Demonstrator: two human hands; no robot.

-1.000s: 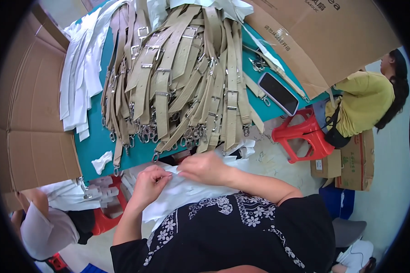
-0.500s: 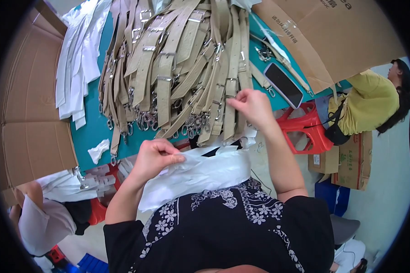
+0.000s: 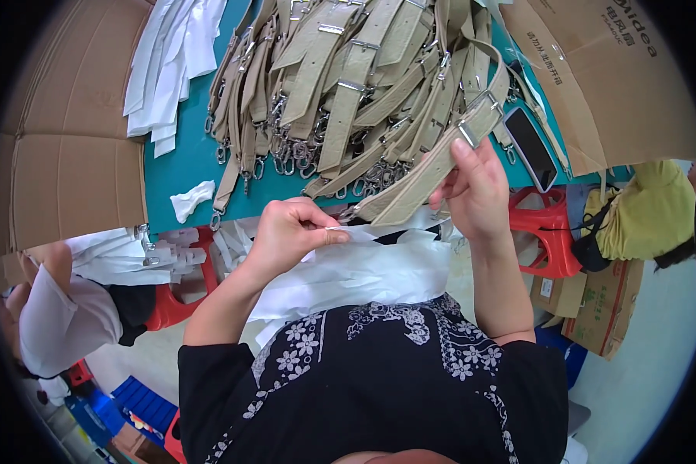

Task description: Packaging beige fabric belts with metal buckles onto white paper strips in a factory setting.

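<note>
The right fingers [image 3: 464,151] are gripping a beige buckled strap [image 3: 427,175] over the teal counter's [image 3: 159,185] near edge; it is slanting lengthwise, lower end pointing lower left. The left fingers [image 3: 329,237] are pinching a white strip [image 3: 363,230] beside that end. A cardboard box [image 3: 607,89] is standing right, contents hidden.

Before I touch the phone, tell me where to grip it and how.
Probably best: grip the phone by both long sides at its lower end, coming from your side. It lies flat, dark face up, with that end by the near edge of the table, while a tan strap runs along its right side.
</note>
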